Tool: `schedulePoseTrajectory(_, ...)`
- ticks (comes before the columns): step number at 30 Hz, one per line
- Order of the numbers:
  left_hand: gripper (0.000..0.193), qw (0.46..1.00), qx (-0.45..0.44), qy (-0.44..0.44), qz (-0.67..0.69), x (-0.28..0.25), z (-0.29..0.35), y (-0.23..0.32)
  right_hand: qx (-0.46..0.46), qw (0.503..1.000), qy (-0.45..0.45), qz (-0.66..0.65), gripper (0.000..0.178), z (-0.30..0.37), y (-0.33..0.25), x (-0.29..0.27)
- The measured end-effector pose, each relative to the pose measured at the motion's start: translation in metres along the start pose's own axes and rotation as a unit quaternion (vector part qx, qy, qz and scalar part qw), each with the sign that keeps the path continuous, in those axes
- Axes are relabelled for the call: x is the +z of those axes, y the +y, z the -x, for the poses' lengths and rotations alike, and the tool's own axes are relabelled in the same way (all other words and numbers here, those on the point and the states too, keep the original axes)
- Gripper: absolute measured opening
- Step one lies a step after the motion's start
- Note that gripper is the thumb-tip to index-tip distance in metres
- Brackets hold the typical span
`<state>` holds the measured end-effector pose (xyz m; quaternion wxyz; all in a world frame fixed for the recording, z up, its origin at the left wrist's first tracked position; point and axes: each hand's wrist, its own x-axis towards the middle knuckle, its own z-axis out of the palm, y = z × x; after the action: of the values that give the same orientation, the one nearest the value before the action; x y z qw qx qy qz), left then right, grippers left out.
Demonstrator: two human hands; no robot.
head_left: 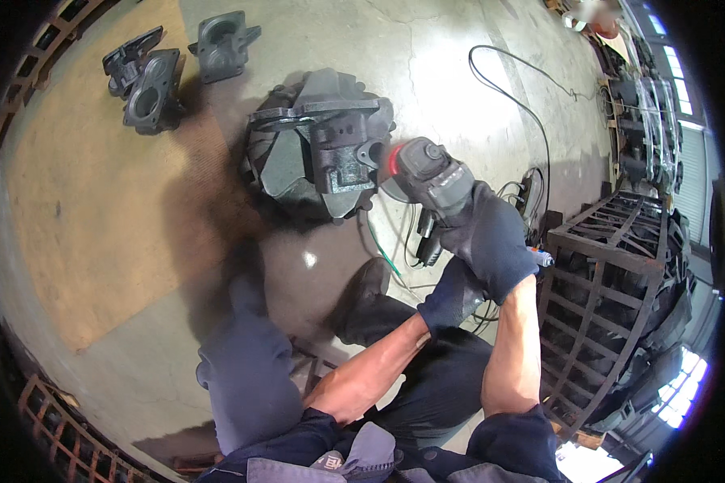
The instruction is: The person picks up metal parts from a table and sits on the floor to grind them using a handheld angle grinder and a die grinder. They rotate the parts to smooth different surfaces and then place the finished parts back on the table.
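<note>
In my gloved right hand point(498, 241) is a dark angle grinder point(439, 177), gripped round its body. My gloved left hand point(457, 298) is closed at the tool's rear end, just below the right one; its fingers are partly hidden. The grinder's head, with a red ring at its disc, points left. The disc is against or very close to the right side of a large dark metal casting point(346, 157). That casting lies on the floor and has flanges, angled faces and a small eyelet lug beside the disc.
Several smaller castings point(153, 92) sit at the upper left by a tan floor sheet point(72, 225). A black cable point(540, 121) loops across the floor on the right. Metal crate racks point(596, 298) stand right. My shoe point(366, 294) is near the casting.
</note>
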<state>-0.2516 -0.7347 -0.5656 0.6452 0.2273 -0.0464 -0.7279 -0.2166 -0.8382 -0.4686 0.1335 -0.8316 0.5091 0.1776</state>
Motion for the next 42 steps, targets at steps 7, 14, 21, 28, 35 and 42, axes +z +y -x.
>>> schedulePoseTrajectory(7,0.055,0.994,0.032,-0.078,-0.074,-0.017,-0.006,-0.025,-0.012,1.0,0.008,-0.028,0.048,0.007,0.001,-0.003)
schedulePoseTrajectory(14,0.056,0.988,0.019,-0.087,-0.127,-0.02,-0.01,-0.021,0.02,0.999,-0.008,-0.024,0.048,0.001,0.003,0.0)
schedulePoseTrajectory(21,0.046,0.998,0.054,-0.002,-0.014,-0.006,-0.003,-0.031,-0.004,0.999,-0.005,-0.036,0.047,0.01,0.003,-0.003)
schedulePoseTrajectory(28,0.059,0.973,0.1,0.002,-0.207,-0.018,-0.012,-0.024,-0.003,0.994,-0.001,-0.105,0.044,-0.003,0.014,0.003)
schedulePoseTrajectory(35,0.056,0.898,0.005,0.036,-0.438,0.003,-0.013,0.006,0.014,0.921,0.022,-0.389,0.042,0.007,0.067,0.024)
schedulePoseTrajectory(42,0.061,0.872,-0.027,0.164,-0.46,-0.05,-0.025,-0.052,0.052,0.675,-0.03,-0.735,0.059,-0.013,0.12,0.114)
